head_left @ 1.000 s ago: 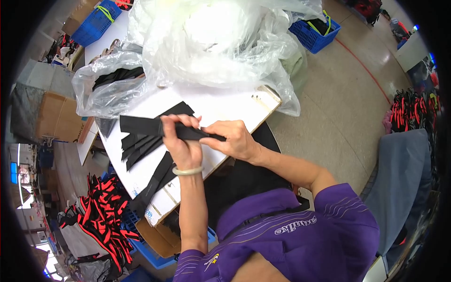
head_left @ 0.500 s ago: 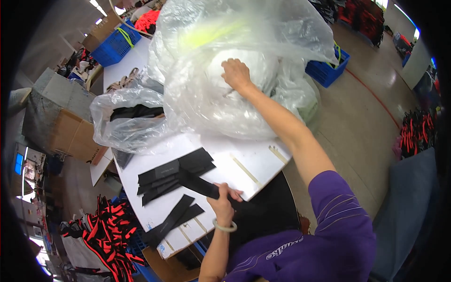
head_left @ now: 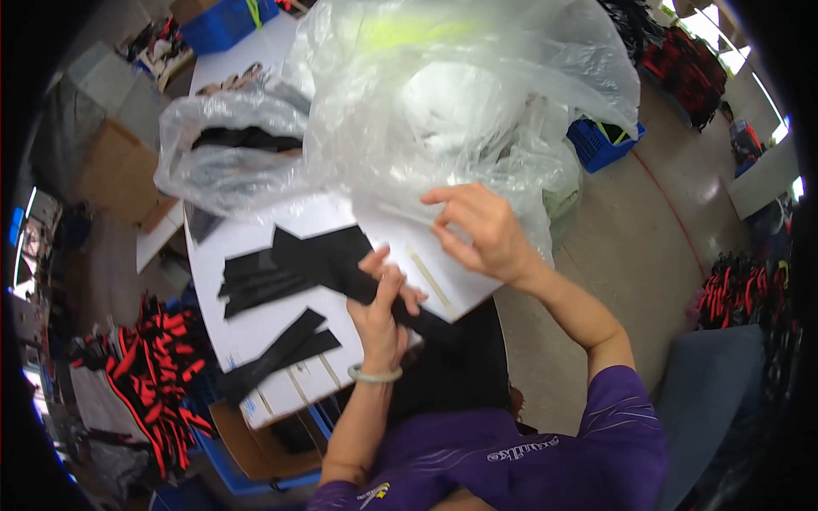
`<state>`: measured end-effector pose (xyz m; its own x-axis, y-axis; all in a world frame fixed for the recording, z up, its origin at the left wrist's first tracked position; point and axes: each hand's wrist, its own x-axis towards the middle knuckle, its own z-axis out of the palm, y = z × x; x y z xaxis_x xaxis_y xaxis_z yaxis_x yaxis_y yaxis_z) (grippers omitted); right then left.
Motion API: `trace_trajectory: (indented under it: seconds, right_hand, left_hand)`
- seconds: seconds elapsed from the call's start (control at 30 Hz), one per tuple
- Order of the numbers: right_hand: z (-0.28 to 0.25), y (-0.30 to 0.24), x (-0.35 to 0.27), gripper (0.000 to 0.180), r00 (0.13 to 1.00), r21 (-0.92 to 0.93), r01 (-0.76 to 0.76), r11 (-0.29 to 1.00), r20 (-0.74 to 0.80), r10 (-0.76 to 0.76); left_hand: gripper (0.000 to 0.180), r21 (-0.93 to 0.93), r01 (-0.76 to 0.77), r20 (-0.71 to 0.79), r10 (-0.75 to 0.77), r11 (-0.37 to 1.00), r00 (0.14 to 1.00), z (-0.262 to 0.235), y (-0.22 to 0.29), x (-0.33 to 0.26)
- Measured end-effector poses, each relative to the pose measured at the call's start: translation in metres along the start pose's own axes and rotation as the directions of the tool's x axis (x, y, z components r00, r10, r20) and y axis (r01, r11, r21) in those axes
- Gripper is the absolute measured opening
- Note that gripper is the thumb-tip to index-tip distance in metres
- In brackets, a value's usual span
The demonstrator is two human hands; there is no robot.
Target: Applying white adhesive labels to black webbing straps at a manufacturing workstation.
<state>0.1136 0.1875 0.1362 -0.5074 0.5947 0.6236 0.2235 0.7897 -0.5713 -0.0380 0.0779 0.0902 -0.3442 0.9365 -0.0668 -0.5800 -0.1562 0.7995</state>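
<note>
My left hand (head_left: 379, 311) is over the near part of the white table, its fingers curled round a black fabric strip (head_left: 430, 325). This strip slants from the other strips down past the table edge. Higher and to the right, my right hand (head_left: 481, 234) hovers with its fingers bent and apart, nothing visible in them, just in front of a large clear plastic bag (head_left: 366, 136) with white material inside. Several black strips (head_left: 264, 281) lie stacked left of my left hand. Two more black strips (head_left: 290, 349) cross each other nearer the table's corner.
A smaller clear bag (head_left: 183, 170) with black pieces sits at the table's left. Blue crates (head_left: 596, 152) stand beyond the table. Red-and-black pieces (head_left: 158, 375) are heaped at lower left, beside an open cardboard box (head_left: 247, 451). A grey cloth-like surface (head_left: 711, 400) is at right.
My right hand has come back from the large bag toward me. My left hand shifted slightly left and up in view, with the strip now across the stack. The whole view has tilted.
</note>
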Motion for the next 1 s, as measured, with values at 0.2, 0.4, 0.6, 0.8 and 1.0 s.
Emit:
trace_trajectory:
  seconds: [0.2, 0.4, 0.6, 0.8, 1.0]
  right_hand:
    - [0.022, -0.05, -0.023, 0.016, 0.955, -0.06, 0.29, 0.955, 0.081, -0.285]
    - [0.032, -0.072, -0.024, 0.013, 0.985, 0.309, 0.071, 0.948, 0.128, -0.116]
    - [0.047, -0.09, -0.031, 0.019, 0.969, 0.386, -0.165, 0.908, 0.235, 0.076]
    - [0.06, -0.092, -0.035, 0.023, 0.94, 0.355, -0.29, 0.889, 0.28, 0.195]
    - [0.027, -0.092, -0.035, 0.016, 0.89, 0.386, -0.374, 0.843, 0.404, 0.21]
  left_hand:
    - [0.038, -0.061, -0.105, 0.035, 0.108, 0.993, 0.994, 0.003, 0.03, -0.019]
    - [0.036, -0.078, -0.193, 0.086, 0.2, 0.978, 0.976, -0.026, 0.039, -0.041]
    - [0.008, -0.035, -0.293, -0.009, 0.293, 0.955, 0.956, -0.031, 0.041, -0.051]
    - [0.015, 0.011, -0.293, 0.049, 0.292, 0.956, 0.955, -0.031, 0.039, -0.051]
    - [0.035, -0.656, 0.136, 0.005, -0.176, 0.742, 0.984, -0.054, 0.064, -0.015]
